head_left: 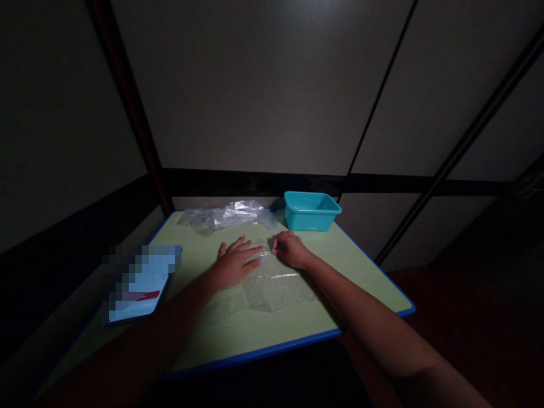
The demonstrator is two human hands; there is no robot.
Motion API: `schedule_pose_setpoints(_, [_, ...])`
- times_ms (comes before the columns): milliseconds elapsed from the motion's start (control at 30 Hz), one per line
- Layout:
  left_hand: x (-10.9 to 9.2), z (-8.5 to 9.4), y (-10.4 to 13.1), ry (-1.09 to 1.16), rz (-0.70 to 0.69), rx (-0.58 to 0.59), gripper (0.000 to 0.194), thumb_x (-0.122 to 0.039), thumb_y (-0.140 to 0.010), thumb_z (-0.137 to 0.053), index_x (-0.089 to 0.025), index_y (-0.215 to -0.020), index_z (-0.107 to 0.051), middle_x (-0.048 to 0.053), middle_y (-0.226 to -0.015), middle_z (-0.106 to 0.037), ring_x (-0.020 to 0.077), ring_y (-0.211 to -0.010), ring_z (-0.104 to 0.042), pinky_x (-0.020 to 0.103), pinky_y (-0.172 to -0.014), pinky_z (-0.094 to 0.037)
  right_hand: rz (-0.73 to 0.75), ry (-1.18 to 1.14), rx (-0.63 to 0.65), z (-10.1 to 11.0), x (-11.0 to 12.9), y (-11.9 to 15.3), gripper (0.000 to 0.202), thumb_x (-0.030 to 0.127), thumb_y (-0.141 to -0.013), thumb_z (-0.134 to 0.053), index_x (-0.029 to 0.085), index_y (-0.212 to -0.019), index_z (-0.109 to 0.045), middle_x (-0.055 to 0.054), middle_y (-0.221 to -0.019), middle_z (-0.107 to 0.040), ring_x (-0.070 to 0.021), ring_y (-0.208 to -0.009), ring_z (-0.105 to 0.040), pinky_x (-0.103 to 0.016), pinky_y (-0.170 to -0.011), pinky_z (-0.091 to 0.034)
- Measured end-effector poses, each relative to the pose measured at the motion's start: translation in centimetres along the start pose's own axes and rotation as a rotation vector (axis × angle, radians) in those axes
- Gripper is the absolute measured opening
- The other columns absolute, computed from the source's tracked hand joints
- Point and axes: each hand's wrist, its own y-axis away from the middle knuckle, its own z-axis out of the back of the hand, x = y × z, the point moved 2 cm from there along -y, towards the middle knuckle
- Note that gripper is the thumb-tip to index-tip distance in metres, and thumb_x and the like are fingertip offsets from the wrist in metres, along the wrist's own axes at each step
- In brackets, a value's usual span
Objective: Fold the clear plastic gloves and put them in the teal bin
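A clear plastic bag (276, 286) lies flat on the table in front of me, with a bright crease across it. My left hand (236, 265) rests palm down with fingers spread, its thumb and index finger at the bag's left upper edge. At the bag's far edge, my right hand (290, 249) is closed, thumb and fingers pinched together on the plastic. The exact spot of the pinch is small and partly hidden by the fingers.
Crumpled clear plastic (233, 215) lies along the table's back edge. To its right stands a turquoise basket (312, 218). A tablet-like device (140, 300), partly blurred out, is at the left. The pale green table (238, 340) has a blue rim, with wall panels behind.
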Motion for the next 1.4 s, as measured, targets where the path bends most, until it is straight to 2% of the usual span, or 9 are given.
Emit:
schedule_pose_setpoints(133, [0.3, -0.2, -0.3, 0.04, -0.004, 0.009, 0.041, -0.049, -0.089, -0.032, -0.036, -0.124, -0.05, 0.002, -0.14, -0.042, 0.0242, -0.135, -0.021, 0.062, -0.101, -0.007, 0.001, -0.003, 0.001, -0.1, -0.1, 0.1, 0.012, 0.02, -0.073, -0.063, 0.021, -0.085, -0.06, -0.003, -0.091, -0.062, -0.0206, -0.095, -0.049, -0.035, -0.081, -0.034])
schedule_pose_setpoints(267, [0.4, -0.3, -0.4, 0.052, -0.009, 0.04, 0.04, -0.048, -0.09, -0.032, -0.035, -0.123, -0.051, 0.001, -0.14, -0.041, 0.024, -0.135, -0.022, 0.063, -0.101, -0.007, -0.018, 0.032, -0.045, 0.1, -0.2, 0.1, 0.027, 0.03, -0.074, -0.065, 0.02, -0.099, -0.06, -0.008, -0.105, -0.059, -0.0235, -0.103, -0.047, -0.039, -0.085, -0.034])
schedule_pose_setpoints(367, [0.1, -0.2, -0.3, 0.046, -0.016, 0.028, 0.041, -0.048, -0.089, -0.034, -0.033, -0.124, -0.051, 0.001, -0.139, -0.042, 0.0268, -0.134, -0.024, 0.063, -0.101, -0.006, 0.042, 0.013, -0.056, 0.2, -0.1, 0.2, 0.03, 0.033, -0.079, -0.059, 0.023, -0.107, -0.058, -0.008, -0.115, -0.057, -0.0236, -0.112, -0.044, -0.042, -0.091, -0.032])
schedule_pose_setpoints(567, [-0.4, 0.2, -0.1, 0.02, -0.029, 0.018, 0.047, -0.05, -0.087, -0.039, -0.029, -0.129, -0.046, 0.005, -0.14, -0.041, 0.0266, -0.135, -0.023, 0.063, -0.101, -0.008, 0.109, -0.07, 0.096, 0.1, 0.7, 0.5, 0.023, 0.026, -0.084, -0.052, 0.026, -0.106, -0.059, -0.006, -0.122, -0.057, -0.0249, -0.125, -0.038, -0.058, -0.1, -0.017])
schedule_pose_setpoints(700, [-0.4, 0.1, -0.1, 0.021, -0.034, 0.05, 0.049, -0.05, -0.087, -0.038, -0.027, -0.129, -0.045, 0.006, -0.14, -0.04, 0.0248, -0.135, -0.021, 0.062, -0.101, -0.009, 0.124, -0.09, 0.177, 0.1, 0.9, 0.6, 0.033, 0.015, -0.085, -0.044, 0.027, -0.112, -0.058, -0.006, -0.125, -0.057, -0.0241, -0.128, -0.036, -0.064, -0.099, -0.011])
schedule_pose_setpoints(933, [-0.3, 0.0, 0.2, -0.05, 0.017, 0.009, 0.054, -0.06, -0.083, -0.039, -0.037, -0.132, -0.041, 0.006, -0.145, -0.033, 0.0279, -0.136, -0.016, 0.061, -0.102, -0.009, 0.119, -0.1, 0.197, -0.1, 0.7, 0.5, 0.039, 0.021, -0.088, -0.041, 0.031, -0.124, -0.052, -0.006, -0.142, -0.038, -0.0235, -0.134, -0.025, -0.062, -0.102, -0.007])
schedule_pose_setpoints(1033, [-0.1, -0.1, 0.3, -0.082, 0.016, 0.027, 0.059, -0.066, -0.079, -0.041, -0.041, -0.132, -0.038, 0.007, -0.146, -0.029, 0.0303, -0.137, -0.011, 0.064, -0.1, -0.005, 0.093, -0.092, 0.238, -0.2, 0.8, 0.5, 0.044, 0.019, -0.088, -0.037, 0.033, -0.129, -0.046, -0.005, -0.142, -0.037, -0.0207, -0.134, -0.024, -0.061, -0.103, -0.001])
schedule_pose_setpoints(1267, [-0.1, -0.3, -0.1, 0.016, -0.058, 0.062, 0.051, -0.056, -0.086, -0.036, -0.033, -0.132, -0.04, 0.002, -0.144, -0.033, 0.0265, -0.136, -0.019, 0.064, -0.102, -0.006, 0.084, -0.11, 0.275, -0.2, 0.9, 0.6, 0.04, 0.023, -0.089, -0.037, 0.031, -0.127, -0.047, -0.005, -0.139, -0.041, -0.0204, -0.134, -0.024, -0.061, -0.102, 0.001])
schedule_pose_setpoints(1400, [-0.1, -0.6, -0.2, 0.044, -0.077, 0.025, 0.055, -0.053, -0.085, -0.042, -0.027, -0.134, -0.038, 0.006, -0.143, -0.036, 0.0248, -0.134, -0.024, 0.059, -0.104, -0.011, 0.102, -0.208, 0.181, -0.4, 0.0, 0.4, 0.035, 0.031, -0.092, -0.032, 0.026, -0.123, -0.048, -0.007, -0.133, -0.048, -0.0222, -0.127, -0.037, -0.058, -0.103, -0.011])
